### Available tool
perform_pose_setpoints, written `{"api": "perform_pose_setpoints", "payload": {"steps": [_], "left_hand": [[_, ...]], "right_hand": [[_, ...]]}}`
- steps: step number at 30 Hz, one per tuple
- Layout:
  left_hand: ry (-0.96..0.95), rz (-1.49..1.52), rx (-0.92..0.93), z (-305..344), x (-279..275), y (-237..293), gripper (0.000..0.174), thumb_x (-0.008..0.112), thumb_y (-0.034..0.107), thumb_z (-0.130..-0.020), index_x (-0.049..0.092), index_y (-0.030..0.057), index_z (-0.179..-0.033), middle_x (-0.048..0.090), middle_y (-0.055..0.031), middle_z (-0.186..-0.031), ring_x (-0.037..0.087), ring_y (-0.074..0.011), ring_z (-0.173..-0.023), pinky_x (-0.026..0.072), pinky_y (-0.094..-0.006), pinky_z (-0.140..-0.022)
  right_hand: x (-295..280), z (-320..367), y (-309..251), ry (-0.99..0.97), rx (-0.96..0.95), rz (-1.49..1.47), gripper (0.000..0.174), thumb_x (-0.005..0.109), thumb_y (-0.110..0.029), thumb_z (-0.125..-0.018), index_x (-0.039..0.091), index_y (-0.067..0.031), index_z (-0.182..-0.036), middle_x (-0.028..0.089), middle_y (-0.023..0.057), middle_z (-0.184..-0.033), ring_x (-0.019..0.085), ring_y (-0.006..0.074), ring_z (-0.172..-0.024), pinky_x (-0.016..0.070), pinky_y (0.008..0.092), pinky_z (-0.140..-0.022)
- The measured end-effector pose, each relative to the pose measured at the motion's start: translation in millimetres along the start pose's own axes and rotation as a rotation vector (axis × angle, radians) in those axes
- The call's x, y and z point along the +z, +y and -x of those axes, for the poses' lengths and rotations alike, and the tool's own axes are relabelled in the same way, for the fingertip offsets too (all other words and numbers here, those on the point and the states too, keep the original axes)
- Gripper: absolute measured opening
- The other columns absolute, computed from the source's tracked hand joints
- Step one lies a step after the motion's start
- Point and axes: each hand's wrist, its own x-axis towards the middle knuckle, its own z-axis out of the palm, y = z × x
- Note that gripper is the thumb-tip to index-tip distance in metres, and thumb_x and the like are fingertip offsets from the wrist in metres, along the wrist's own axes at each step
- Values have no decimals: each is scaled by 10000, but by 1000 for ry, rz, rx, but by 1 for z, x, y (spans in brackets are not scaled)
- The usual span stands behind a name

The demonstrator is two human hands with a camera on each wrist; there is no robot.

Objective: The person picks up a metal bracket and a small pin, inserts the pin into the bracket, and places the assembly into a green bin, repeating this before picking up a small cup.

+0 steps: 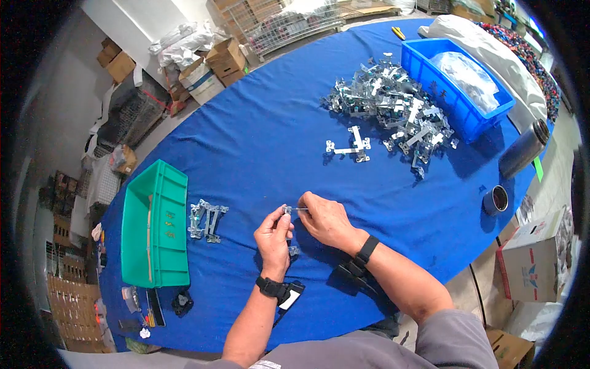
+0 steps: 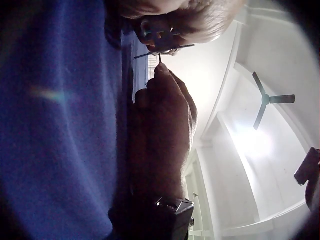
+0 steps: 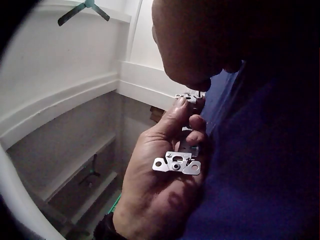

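My left hand (image 1: pixel 275 243) grips a metal bracket (image 3: pixel 176 165) whose flat, holed end plate shows below the palm in the right wrist view. Its other end (image 1: pixel 287 210) pokes out between thumb and fingertips. From the right, my right hand (image 1: pixel 329 220) pinches a thin metal rod (image 1: pixel 300 209) whose tip meets that upper end; the rest of the rod is hidden in the fingers. In the left wrist view the right hand (image 2: pixel 160 125) is dark, its fingertips close to the bracket. Left of my hands lies a small group of similar brackets (image 1: pixel 208 220).
A green bin (image 1: pixel 187 227) stands at the left. A large heap of brackets (image 1: pixel 393 104) lies at the back right, with a few loose ones (image 1: pixel 355 147) before it. Beside the heap are a blue crate (image 1: pixel 458 120), a dark bottle (image 1: pixel 525 147) and a cup (image 1: pixel 495 200).
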Motion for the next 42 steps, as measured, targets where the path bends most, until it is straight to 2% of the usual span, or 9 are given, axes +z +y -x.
{"api": "perform_pose_setpoints", "payload": {"steps": [6, 8, 18, 21, 24, 26, 36, 39, 42], "left_hand": [[5, 12, -23, 0, 1, 2, 235, 656, 46, -925, 669, -23, -1149, 668, -36, -849, 560, -51, -652, 440, -181, -530], [7, 23, -5, 0, 0, 0, 234, 654, 39, -924, 670, -22, -1149, 670, -36, -862, 563, -50, -659, 441, -179, -530], [16, 13, -15, 0, 0, 1, 235, 655, 35, -921, 672, -21, -1149, 676, -37, -869, 573, -54, -666, 447, -179, -534], [-8, 11, -24, -1, -1, 1, 233, 654, 36, -921, 672, -22, -1146, 674, -37, -863, 578, -56, -673, 450, -181, -535], [16, 30, -9, -1, 1, 3, 227, 656, 41, -922, 673, -22, -1140, 669, -35, -846, 572, -55, -659, 445, -181, -532], [21, 66, -16, -1, 0, 3, 223, 660, 49, -922, 677, -17, -1134, 666, -31, -815, 557, -51, -621, 433, -177, -521], [7, 36, -20, -1, -1, 3, 226, 663, 58, -919, 680, -11, -1134, 656, -23, -771, 532, -47, -575, 410, -170, -505], [6, 48, -14, -1, -2, 2, 227, 656, 50, -920, 679, -13, -1136, 653, -23, -773, 531, -47, -583, 413, -172, -513], [5, 50, -20, -1, -2, 2, 230, 651, 44, -920, 675, -16, -1141, 652, -25, -776, 531, -50, -589, 417, -173, -520]], "right_hand": [[3, 0, 3, -92, 23, 120, 208, 565, -244, -958, 535, -39, -946, 640, 193, -848, 630, 416, -732, 479, 521, -614], [2, 0, -2, 71, -14, -29, 208, 566, -248, -959, 538, -47, -916, 628, 172, -814, 626, 405, -710, 479, 518, -600], [3, -1, 2, -36, -15, 103, 192, 563, -228, -957, 520, -41, -962, 618, 179, -823, 630, 400, -726, 494, 504, -606], [3, 0, -3, 84, -31, -31, 167, 557, -198, -960, 525, -35, -949, 614, 184, -808, 632, 406, -731, 495, 507, -609], [7, 1, -1, 38, -39, -45, 160, 563, -180, -954, 529, -24, -947, 627, 203, -821, 635, 415, -748, 498, 508, -621], [9, 1, -1, 7, 42, -120, 159, 568, -165, -947, 521, -14, -952, 635, 219, -837, 636, 420, -765, 498, 507, -633], [5, -1, 2, -8, -9, -126, 167, 574, -163, -942, 527, -3, -943, 638, 218, -818, 636, 419, -739, 494, 499, -624], [7, -1, 4, -98, 22, -20, 170, 584, -164, -934, 525, -5, -946, 638, 218, -814, 637, 417, -735, 492, 501, -620], [6, 0, -1, 6, 16, -118, 173, 585, -172, -938, 523, -11, -934, 631, 215, -802, 632, 417, -721, 486, 504, -611]]}}
